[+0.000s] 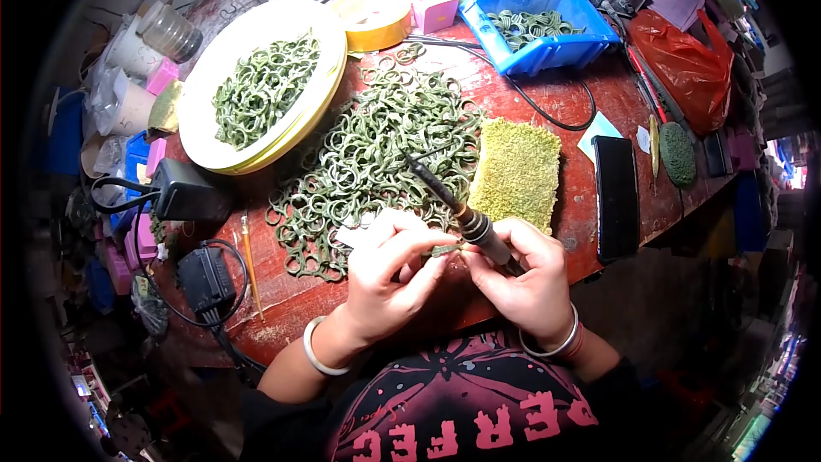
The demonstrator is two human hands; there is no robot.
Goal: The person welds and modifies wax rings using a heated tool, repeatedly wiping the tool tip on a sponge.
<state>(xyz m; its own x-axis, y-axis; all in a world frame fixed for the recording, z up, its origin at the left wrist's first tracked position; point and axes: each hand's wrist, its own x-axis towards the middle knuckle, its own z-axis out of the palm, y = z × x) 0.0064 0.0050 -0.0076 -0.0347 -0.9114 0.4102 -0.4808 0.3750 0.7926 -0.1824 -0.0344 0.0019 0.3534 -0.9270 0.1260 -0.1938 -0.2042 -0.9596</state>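
Observation:
My left hand (389, 278) pinches a small green ring (444, 250) between thumb and fingers, just in front of a large pile of green rings (385, 137). My right hand (526, 278) is closed around a dark pen-like tool (483, 235), whose thin tip points up and left over the pile. The fingertips of both hands nearly meet at the ring. Behind my right hand lies a yellow-green textured sponge (516, 173).
A white plate of rings (192, 111) stands at the left, a blue bin (547, 56) at the back. A black phone (617, 197), a red bag (684, 68) and a green oval pad (678, 156) lie right. Black adapters (205, 278) and cables sit left.

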